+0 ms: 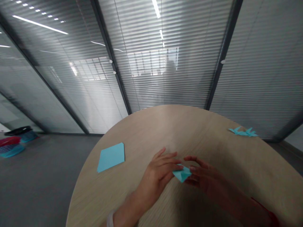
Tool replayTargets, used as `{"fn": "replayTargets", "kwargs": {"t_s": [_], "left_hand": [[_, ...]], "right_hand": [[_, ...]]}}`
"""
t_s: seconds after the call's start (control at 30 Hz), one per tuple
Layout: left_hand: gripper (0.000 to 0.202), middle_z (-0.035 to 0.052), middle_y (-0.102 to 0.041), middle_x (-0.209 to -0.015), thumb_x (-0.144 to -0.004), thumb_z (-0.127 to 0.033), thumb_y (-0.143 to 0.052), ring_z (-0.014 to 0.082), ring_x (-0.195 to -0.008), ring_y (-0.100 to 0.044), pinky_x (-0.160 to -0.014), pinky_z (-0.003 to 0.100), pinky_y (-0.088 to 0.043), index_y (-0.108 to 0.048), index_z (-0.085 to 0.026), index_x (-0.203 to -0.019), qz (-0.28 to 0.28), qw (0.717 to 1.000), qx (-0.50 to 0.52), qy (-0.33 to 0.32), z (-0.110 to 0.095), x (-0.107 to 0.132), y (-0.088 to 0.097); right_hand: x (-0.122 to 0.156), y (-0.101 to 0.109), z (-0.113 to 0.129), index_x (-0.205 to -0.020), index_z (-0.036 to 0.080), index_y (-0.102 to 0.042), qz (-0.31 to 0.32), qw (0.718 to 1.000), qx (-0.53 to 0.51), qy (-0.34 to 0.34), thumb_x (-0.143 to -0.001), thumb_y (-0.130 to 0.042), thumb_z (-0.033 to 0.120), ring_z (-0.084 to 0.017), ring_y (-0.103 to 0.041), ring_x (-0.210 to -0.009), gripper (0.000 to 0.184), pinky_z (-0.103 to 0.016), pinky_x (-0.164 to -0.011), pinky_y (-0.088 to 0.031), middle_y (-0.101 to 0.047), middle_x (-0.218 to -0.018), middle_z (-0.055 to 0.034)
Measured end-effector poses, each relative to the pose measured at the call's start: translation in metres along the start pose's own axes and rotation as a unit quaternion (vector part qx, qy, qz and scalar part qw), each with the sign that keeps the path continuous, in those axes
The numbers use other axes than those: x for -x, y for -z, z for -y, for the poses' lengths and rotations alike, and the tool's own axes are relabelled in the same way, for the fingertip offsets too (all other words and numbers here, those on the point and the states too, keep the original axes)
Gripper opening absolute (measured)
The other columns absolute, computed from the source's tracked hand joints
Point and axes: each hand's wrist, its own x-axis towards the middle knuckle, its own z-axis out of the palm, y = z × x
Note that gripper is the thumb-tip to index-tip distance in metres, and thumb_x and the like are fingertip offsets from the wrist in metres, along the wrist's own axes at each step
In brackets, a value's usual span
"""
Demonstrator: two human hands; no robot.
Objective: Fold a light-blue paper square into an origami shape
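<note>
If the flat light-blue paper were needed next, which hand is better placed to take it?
Probably the left hand: it is nearer the flat light-blue paper. The right hand is farther off, beyond the small folded paper both hands touch.

Folded paper is held above or on the surface, right of its middle line, between the left hand and right hand; both are in contact with it. A paper sheet is laid near the left edge, well apart from the left hand. Folded figures are placed side by side at the far right edge. Blinded partition is situated behind the far edge. Two baskets are stood on the floor, beyond the left edge.
</note>
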Motion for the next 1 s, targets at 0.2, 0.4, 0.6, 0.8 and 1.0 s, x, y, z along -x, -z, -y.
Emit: {"fn": "replayTargets", "kwargs": {"t_s": [0.2,0.4,0.6,0.8,1.0], "left_hand": [[0.024,0.0033,-0.073,-0.072,-0.081,-0.036,-0.064,0.0195,-0.069,-0.065,-0.069,0.028,-0.051,-0.075,-0.017,-0.073,-0.087,0.923,0.275,0.255,-0.017,-0.006,-0.009],[0.024,0.0025,-0.069,-0.065,-0.076,-0.038,-0.07,0.0146,-0.06,-0.06,-0.066,0.025,-0.048,-0.076,-0.015,-0.071,-0.083,0.878,0.38,0.279,-0.021,-0.005,-0.018],[0.02,0.0035,-0.073,-0.073,-0.079,-0.034,-0.068,0.017,-0.07,-0.064,-0.076,0.028,-0.049,-0.078,-0.017,-0.082,-0.073,0.871,0.402,0.272,-0.025,-0.003,-0.023],[0.016,0.0037,-0.075,-0.076,-0.077,-0.03,-0.07,0.0176,-0.075,-0.067,-0.075,0.026,-0.049,-0.078,-0.017,-0.085,-0.072,0.869,0.41,0.267,-0.019,-0.003,-0.022],[0.02,0.0034,-0.074,-0.07,-0.077,-0.034,-0.07,0.0167,-0.069,-0.066,-0.071,0.025,-0.049,-0.078,-0.016,-0.078,-0.092,0.872,0.386,0.286,-0.02,-0.002,-0.015]], "right_hand": [[0.005,-0.005,0.005,-0.101,0.024,-0.062,-0.031,0.96,0.232,0.153,-0.076,-0.072,0.035,-0.019,-0.064,-0.087,0.028,-0.03,-0.079,-0.05,-0.069,-0.093,-0.0029],[0.01,-0.007,0.004,-0.083,0.024,-0.069,-0.114,0.862,0.417,0.266,-0.076,-0.069,0.035,-0.018,-0.061,-0.078,0.013,-0.026,-0.073,-0.048,-0.064,-0.077,0.0005],[0.015,-0.013,0.006,-0.075,0.025,-0.071,-0.157,0.852,0.418,0.274,-0.077,-0.067,0.034,-0.017,-0.062,-0.076,0.009,-0.023,-0.071,-0.048,-0.067,-0.073,0.0017],[0.014,-0.013,0.008,-0.072,0.025,-0.071,-0.142,0.842,0.439,0.28,-0.076,-0.068,0.032,-0.015,-0.066,-0.072,0.009,-0.021,-0.068,-0.049,-0.07,-0.071,0.0021],[0.014,-0.016,0.011,-0.07,0.025,-0.072,-0.149,0.844,0.448,0.255,-0.075,-0.068,0.032,-0.015,-0.066,-0.068,0.01,-0.02,-0.065,-0.049,-0.07,-0.069,0.002]]}}
